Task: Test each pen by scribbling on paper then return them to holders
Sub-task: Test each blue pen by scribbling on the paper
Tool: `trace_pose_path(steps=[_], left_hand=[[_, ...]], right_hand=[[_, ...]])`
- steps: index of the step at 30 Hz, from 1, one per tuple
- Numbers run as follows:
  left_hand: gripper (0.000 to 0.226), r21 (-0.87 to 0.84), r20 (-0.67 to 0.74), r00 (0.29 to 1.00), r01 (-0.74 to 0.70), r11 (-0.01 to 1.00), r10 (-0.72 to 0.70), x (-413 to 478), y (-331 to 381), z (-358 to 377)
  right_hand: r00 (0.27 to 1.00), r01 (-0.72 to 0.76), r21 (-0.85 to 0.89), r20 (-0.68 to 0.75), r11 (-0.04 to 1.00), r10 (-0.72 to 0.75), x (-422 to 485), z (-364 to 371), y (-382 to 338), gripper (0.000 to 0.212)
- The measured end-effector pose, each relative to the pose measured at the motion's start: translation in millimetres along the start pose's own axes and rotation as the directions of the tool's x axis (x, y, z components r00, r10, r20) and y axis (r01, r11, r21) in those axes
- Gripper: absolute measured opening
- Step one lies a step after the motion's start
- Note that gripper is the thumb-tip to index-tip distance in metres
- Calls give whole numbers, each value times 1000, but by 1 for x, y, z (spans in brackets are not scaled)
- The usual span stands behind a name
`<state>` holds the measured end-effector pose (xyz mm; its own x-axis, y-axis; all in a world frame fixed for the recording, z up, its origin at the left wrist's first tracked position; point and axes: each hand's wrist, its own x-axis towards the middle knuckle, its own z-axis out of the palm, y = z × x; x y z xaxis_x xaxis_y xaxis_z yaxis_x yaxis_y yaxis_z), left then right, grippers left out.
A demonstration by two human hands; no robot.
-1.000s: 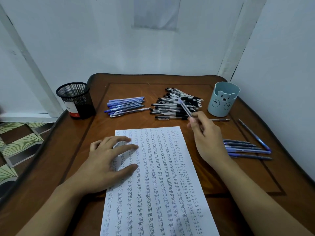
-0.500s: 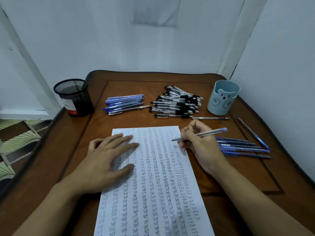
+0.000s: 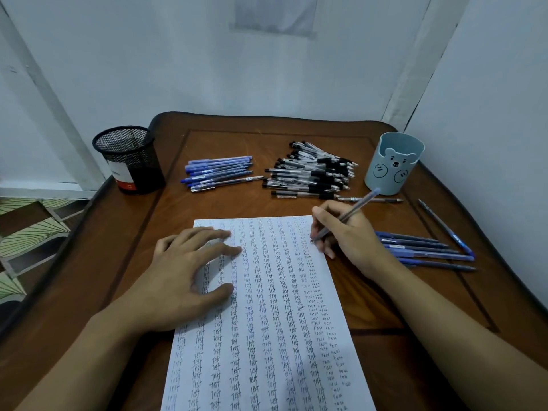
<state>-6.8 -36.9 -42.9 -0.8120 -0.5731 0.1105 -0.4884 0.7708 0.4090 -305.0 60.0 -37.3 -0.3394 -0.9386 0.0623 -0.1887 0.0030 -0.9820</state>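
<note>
A white sheet of paper (image 3: 267, 321) covered in columns of the written word "test" lies on the wooden table (image 3: 385, 307). My left hand (image 3: 186, 277) rests flat on the sheet's left side, fingers spread. My right hand (image 3: 347, 232) holds a blue pen (image 3: 353, 212) in a writing grip, its tip touching the paper near the upper right edge. A black mesh holder (image 3: 129, 158) stands at the back left and a light blue bear holder (image 3: 393, 161) at the back right.
A pile of blue pens (image 3: 218, 173) and a bigger pile of black pens (image 3: 311, 173) lie at the back of the table. Several blue pens (image 3: 424, 250) lie to the right of my right hand. White walls close in behind and to the right.
My right hand carried the blue pen from near the black pile down to the paper, turned it into a writing grip and set its tip on the sheet. My left hand stayed put.
</note>
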Motion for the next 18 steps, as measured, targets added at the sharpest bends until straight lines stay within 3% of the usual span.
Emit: trace_pose_path(steps=[5, 18], left_hand=[[59, 8, -39, 999, 12, 1000, -12, 1, 1, 2], [60, 5, -77, 997, 24, 1000, -23, 1, 4, 5]], right_hand=[[998, 55, -42, -1, 998, -55, -3, -5, 3, 13], [1000, -6, -110, 23, 994, 8, 5, -9, 4, 19]])
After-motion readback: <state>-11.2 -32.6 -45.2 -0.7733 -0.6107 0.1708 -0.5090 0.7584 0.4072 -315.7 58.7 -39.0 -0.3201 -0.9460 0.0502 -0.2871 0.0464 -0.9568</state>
